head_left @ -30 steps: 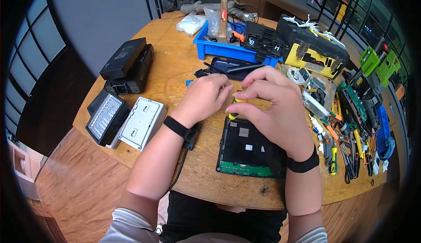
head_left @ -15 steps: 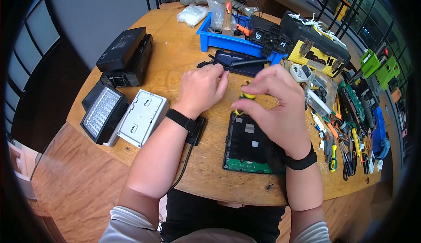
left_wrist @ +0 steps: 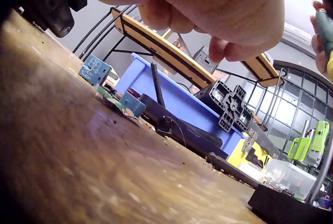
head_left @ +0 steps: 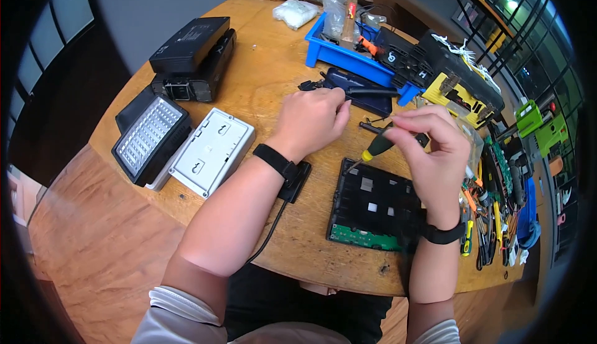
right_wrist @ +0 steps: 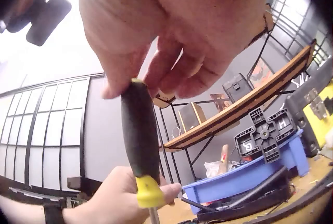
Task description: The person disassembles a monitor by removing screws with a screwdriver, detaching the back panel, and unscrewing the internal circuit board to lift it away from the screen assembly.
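Note:
My right hand (head_left: 438,157) pinches a screwdriver (head_left: 378,146) by the end of its dark green handle, thumb against fingers. The yellow collar and metal shaft slant down to the far left corner of a black flat device casing (head_left: 379,185), which has a green circuit board strip (head_left: 364,237) along its near edge. In the right wrist view the screwdriver handle (right_wrist: 140,130) hangs below the fingertips. My left hand (head_left: 311,120), fingers loosely curled and holding nothing, hovers left of the screwdriver. Beneath the left wrist is a small black box with a cable (head_left: 295,182).
On the left stand a black battery-like box (head_left: 189,45), an LED lamp (head_left: 152,142) and a white housing (head_left: 211,151). Behind are a blue bin (head_left: 348,58) with a hammer (head_left: 350,11) and a yellow-black toolbox (head_left: 457,95). Loose tools (head_left: 491,220) crowd the right side.
The head view has shifted, so the table sits further right-tilted. My right hand has raised and tilted the screwdriver, its handle now leaning right. The left hand stays near, holding nothing.

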Action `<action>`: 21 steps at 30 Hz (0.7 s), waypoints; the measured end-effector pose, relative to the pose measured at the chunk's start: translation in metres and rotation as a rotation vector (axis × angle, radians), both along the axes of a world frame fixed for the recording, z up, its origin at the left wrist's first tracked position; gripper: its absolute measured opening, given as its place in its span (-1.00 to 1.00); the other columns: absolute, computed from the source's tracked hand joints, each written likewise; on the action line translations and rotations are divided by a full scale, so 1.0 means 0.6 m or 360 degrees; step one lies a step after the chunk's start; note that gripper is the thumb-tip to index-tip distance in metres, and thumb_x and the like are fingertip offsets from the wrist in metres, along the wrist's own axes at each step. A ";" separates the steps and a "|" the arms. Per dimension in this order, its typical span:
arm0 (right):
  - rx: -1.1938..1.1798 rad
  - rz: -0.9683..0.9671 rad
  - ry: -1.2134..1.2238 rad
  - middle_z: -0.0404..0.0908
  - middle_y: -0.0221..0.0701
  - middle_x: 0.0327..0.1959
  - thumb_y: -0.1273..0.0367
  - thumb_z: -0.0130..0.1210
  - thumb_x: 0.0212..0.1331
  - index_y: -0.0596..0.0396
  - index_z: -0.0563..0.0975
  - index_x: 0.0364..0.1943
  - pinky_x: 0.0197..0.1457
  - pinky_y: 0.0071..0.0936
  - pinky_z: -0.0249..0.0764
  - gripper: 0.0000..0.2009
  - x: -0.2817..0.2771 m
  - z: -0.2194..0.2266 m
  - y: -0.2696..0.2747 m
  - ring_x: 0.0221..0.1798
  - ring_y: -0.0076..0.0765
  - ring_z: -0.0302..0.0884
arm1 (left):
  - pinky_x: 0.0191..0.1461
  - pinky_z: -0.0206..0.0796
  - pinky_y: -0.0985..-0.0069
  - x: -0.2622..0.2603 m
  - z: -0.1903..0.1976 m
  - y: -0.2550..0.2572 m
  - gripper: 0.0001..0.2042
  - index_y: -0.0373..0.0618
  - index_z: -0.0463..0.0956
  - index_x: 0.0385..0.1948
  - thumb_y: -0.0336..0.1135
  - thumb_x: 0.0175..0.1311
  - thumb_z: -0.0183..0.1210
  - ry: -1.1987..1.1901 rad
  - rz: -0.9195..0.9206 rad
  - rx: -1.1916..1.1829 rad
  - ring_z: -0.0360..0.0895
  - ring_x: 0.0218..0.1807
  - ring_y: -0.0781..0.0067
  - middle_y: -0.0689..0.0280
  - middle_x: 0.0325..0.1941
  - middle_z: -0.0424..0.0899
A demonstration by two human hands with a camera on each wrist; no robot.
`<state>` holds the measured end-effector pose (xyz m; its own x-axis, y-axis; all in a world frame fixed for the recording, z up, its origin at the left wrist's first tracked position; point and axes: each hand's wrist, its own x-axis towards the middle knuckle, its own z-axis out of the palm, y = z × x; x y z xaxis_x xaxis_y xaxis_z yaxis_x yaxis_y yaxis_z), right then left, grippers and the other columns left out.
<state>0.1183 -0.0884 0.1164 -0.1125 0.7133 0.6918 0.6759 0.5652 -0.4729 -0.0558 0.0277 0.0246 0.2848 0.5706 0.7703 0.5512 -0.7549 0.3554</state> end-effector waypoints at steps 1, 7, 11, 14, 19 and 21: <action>-0.0038 0.0035 0.0058 0.71 -0.30 -0.18 0.58 0.36 0.05 0.18 0.71 -0.25 -0.13 -0.53 0.50 -0.84 0.001 0.001 0.002 -0.25 -0.41 0.57 | -0.39 0.46 0.20 0.000 -0.001 0.000 -0.83 -0.08 0.54 -0.52 -0.28 0.24 0.24 -0.0012 0.0019 -0.0008 0.65 -0.46 0.10 0.20 -0.52 0.65; -0.0396 0.0176 0.0366 0.69 -0.26 -0.05 0.58 0.25 0.20 0.18 0.69 -0.15 0.05 -0.50 0.46 -0.84 0.001 0.000 0.001 -0.07 -0.46 0.56 | -0.40 0.48 0.19 -0.002 -0.007 0.003 -0.82 -0.08 0.54 -0.54 -0.28 0.23 0.24 -0.0039 0.0025 -0.0030 0.65 -0.47 0.11 0.21 -0.54 0.66; -0.0415 0.0018 -0.0029 0.62 -0.38 -0.18 0.55 0.21 0.28 0.18 0.65 -0.17 0.00 -0.53 0.44 -0.90 -0.017 -0.005 -0.007 -0.09 -0.54 0.51 | -0.39 0.49 0.20 -0.004 -0.009 0.006 -0.81 -0.10 0.54 -0.56 -0.28 0.23 0.24 -0.0083 -0.0004 -0.0021 0.65 -0.47 0.11 0.20 -0.53 0.66; -0.0638 -0.0024 0.0458 0.56 -0.43 -0.24 0.54 0.20 0.30 0.19 0.60 -0.18 -0.04 -0.56 0.41 -0.93 -0.033 -0.013 -0.005 -0.14 -0.56 0.47 | -0.38 0.49 0.20 -0.003 -0.011 0.007 -0.81 -0.11 0.54 -0.56 -0.28 0.23 0.24 -0.0077 -0.0015 -0.0023 0.66 -0.46 0.11 0.20 -0.53 0.67; -0.0297 -0.0037 0.0317 0.52 -0.48 -0.28 0.52 0.12 0.36 0.16 0.50 -0.15 -0.06 -0.54 0.41 -0.93 -0.029 -0.024 0.000 -0.17 -0.53 0.45 | -0.37 0.50 0.20 -0.002 -0.011 0.006 -0.81 -0.12 0.54 -0.56 -0.28 0.23 0.24 -0.0073 -0.0018 -0.0036 0.66 -0.46 0.09 0.18 -0.53 0.67; -0.0352 -0.0058 0.0248 0.51 -0.46 -0.29 0.52 0.12 0.36 0.17 0.50 -0.17 -0.08 -0.52 0.41 -0.94 -0.030 -0.013 -0.006 -0.19 -0.51 0.45 | -0.37 0.49 0.18 -0.002 -0.009 0.004 -0.81 -0.12 0.54 -0.55 -0.27 0.23 0.24 -0.0038 -0.0004 -0.0088 0.65 -0.46 0.06 0.16 -0.54 0.66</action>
